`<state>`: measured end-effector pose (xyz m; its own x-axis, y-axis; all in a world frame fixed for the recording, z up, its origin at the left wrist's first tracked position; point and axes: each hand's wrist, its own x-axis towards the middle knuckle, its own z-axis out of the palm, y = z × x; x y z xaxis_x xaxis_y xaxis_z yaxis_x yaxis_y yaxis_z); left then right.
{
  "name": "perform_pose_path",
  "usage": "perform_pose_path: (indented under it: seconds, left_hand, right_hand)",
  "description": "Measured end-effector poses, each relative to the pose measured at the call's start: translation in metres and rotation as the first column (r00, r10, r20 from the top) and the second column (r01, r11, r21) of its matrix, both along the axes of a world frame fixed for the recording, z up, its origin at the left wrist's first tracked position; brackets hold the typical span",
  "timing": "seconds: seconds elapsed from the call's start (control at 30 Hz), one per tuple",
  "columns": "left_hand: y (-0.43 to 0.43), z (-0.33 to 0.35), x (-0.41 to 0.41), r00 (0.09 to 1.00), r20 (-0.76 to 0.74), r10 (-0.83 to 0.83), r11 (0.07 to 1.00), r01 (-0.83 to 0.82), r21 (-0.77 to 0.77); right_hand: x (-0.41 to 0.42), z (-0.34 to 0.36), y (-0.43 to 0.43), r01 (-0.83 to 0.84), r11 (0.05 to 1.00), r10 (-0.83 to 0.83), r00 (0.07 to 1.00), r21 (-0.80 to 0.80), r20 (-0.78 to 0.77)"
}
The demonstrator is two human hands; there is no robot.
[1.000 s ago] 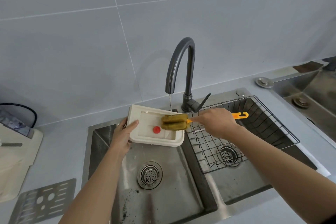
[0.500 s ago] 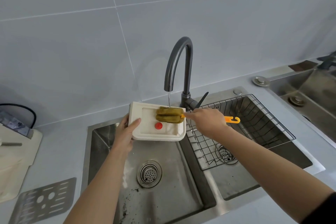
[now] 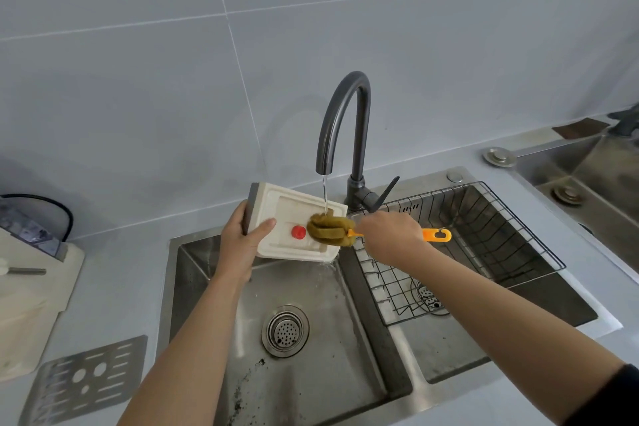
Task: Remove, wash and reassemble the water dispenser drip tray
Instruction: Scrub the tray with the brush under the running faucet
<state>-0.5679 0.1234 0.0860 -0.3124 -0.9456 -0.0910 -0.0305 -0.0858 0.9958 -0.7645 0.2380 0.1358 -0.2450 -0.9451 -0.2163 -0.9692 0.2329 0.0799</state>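
Observation:
My left hand (image 3: 240,241) grips the left edge of the white drip tray (image 3: 276,209), holding it tilted over the left sink basin (image 3: 311,373). A red float (image 3: 298,232) sits in the tray's middle. My right hand (image 3: 389,233) holds the orange handle of a sponge brush (image 3: 328,229), whose olive-green head presses on the tray's right part. A thin stream of water from the dark faucet (image 3: 345,107) falls onto the sponge head. The metal grille cover (image 3: 86,380) of the tray lies on the counter at lower left.
A wire rack (image 3: 484,252) sits in the right basin. The left basin's drain strainer (image 3: 285,330) has dark specks near it. The water dispenser body (image 3: 27,304) stands at the left edge. A second sink (image 3: 587,183) is at far right.
The sponge head has slid down and left across the tray toward the red float. The tray has tilted more, its right side lower, and water now runs off its corner.

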Motion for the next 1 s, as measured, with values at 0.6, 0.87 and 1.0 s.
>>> perform_pose_path:
  seconds: [0.6, 0.87, 1.0]
  left_hand:
    - [0.002, 0.012, -0.003, 0.980, -0.006, 0.200, 0.977, -0.200, -0.069]
    - [0.001, 0.003, 0.001, 0.906, -0.197, 0.375, 0.913, -0.324, 0.248]
    - [0.005, -0.002, 0.003, 0.866, -0.252, 0.433, 0.853, -0.303, 0.424]
  right_hand:
    - [-0.023, -0.006, 0.029, 0.028, 0.996, -0.020, 0.995, 0.087, -0.095]
    - [-0.057, -0.023, 0.045, 0.229, 0.973, -0.221, 0.958, -0.029, 0.183]
    - [-0.080, -0.042, 0.049, 0.422, 0.904, -0.359, 0.830, -0.061, 0.426]
